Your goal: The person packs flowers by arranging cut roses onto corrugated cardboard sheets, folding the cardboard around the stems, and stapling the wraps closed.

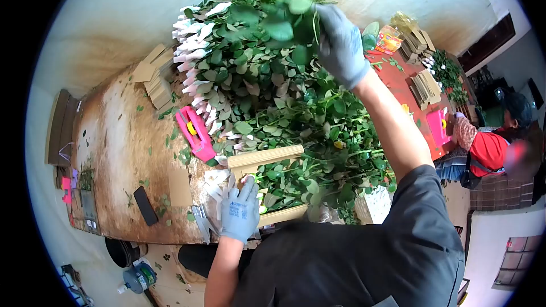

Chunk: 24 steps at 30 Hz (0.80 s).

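Note:
My right hand [341, 45], in a grey glove, is raised above the far side of a big pile of leafy stems [267, 74]. It is closed around a leafy stem [278, 20] that is partly blurred. White-wrapped heads [193, 45] line the left side of the pile. My left hand [241, 210], gloved too, lies at the near edge of the table with its fingers stretched forward, over white wrapping and beside a bunch lying between two corrugated cardboard pieces [266, 158]. What is under its palm is hidden.
A pink tool [195, 133], cardboard sheets [156, 82], a flat cardboard piece [180, 187], a black phone [145, 206] and a metal object [202, 222] lie on the brown table [114, 153]. At right, another person in red [489, 148] is beside a red table [398, 77].

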Available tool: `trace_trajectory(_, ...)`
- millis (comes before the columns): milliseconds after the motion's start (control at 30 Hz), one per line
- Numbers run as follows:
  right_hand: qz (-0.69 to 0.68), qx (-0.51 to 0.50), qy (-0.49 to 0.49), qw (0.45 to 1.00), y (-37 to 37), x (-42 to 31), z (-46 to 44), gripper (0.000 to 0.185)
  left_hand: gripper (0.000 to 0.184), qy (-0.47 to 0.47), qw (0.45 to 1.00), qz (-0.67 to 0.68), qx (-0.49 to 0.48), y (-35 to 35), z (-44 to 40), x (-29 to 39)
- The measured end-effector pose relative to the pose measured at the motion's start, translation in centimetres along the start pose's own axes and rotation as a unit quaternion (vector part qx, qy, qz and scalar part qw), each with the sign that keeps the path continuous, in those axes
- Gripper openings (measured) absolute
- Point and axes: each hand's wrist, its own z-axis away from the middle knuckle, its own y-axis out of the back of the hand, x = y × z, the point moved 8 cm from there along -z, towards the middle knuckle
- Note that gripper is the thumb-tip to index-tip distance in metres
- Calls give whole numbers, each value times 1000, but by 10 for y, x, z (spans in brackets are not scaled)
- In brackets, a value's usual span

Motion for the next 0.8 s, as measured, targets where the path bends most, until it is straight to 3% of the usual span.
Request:
trace_trajectory(67, 6, -63, 58, 996, -10, -34, 14, 47, 35, 7, 1000, -9, 0, 1, -1, -1)
trace_trajectory(167, 81, -278, 46, 956, -81, -27, 75, 49, 35, 18, 1000, 9, -22, 0, 1, -1)
trace_trajectory(233, 187, -387, 41, 902, -122, 5, 122, 44, 36, 24, 999, 11, -28, -3, 2, -2)
trace_trajectory(300, 156, -600, -28, 784, -146, 18, 164, 35, 36, -12, 999, -31, 20, 3, 0, 0)
trace_trajectory(333, 100, -623, -102, 769, -143, 15, 168, 29, 36, -9, 999, -32, 23, 4, 0, 0)
trace_trajectory(367, 92, -654, -116, 742, -153, 23, 185, 29, 36, 0, 1000, -21, 13, 3, 0, -1)
trace_trajectory(433, -21, -577, -140, 804, -144, 11, 162, 26, 36, 11, 1000, -9, 3, 2, 4, -2)
trace_trajectory(500, -165, -348, -139, 912, -139, 16, 131, 23, 36, 5, 1000, -4, 0, -2, 3, -3)
trace_trajectory(533, -161, -320, -151, 921, -137, 10, 106, 19, 36, -1, 1000, -2, 0, -3, 3, -3)
trace_trajectory(600, -159, -120, -83, 976, -99, -29, 55, 16, 35, -4, 1000, 2, 12, -4, 2, -4)
trace_trajectory(633, -157, -133, -95, 974, -92, -48, 36, 18, 35, -8, 1000, 3, 12, -4, 1, -2)
trace_trajectory(700, -172, -53, 4, 984, -59, -101, 11, 19, 35, 11, 1000, 14, -5, -5, 2, -4)
trace_trajectory(800, -77, -172, 124, 974, -47, -164, 23, 28, 41, 24, 999, 5, -29, -13, 5, -10)
